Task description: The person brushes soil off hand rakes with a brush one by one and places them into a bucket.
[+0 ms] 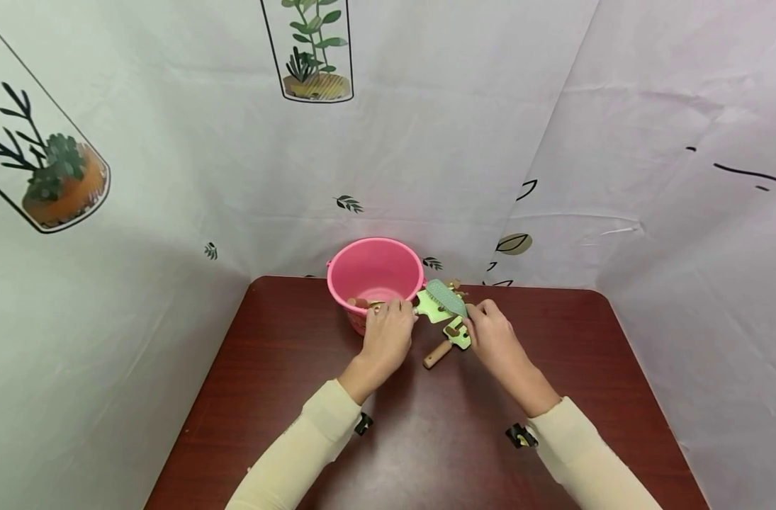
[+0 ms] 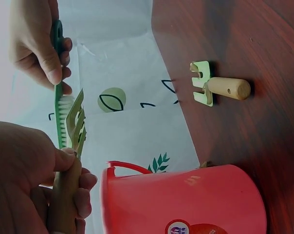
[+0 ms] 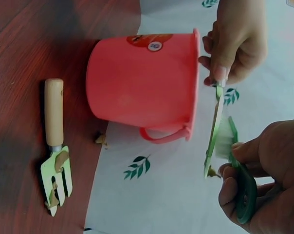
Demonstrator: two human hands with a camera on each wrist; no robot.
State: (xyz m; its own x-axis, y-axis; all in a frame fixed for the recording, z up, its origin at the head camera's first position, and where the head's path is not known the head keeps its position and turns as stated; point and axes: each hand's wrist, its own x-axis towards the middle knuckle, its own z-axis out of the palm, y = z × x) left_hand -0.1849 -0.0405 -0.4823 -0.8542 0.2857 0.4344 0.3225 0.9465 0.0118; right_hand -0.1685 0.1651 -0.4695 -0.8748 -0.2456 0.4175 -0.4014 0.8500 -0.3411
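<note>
My left hand (image 1: 388, 338) grips the wooden handle of a small garden fork (image 2: 77, 124) with a light green head. The fork is held up beside the rim of a pink bucket (image 1: 375, 263). In my right hand (image 1: 495, 334) is a green brush (image 1: 446, 297), held by its handle. Its pale bristles face the fork's head and touch it in the left wrist view. A brown clump (image 3: 212, 172) shows near the tip of the held fork. Another wooden-handled garden fork (image 3: 54, 117) lies on the table, with brown clumps on its green tines.
The bucket stands at the back of the dark red table (image 1: 266, 368), close to the white printed cloth (image 1: 413, 142). Brown bits (image 3: 101, 140) lie on the table by the bucket. Brown objects (image 1: 360, 302) show at the bucket's near rim, partly hidden by my left hand.
</note>
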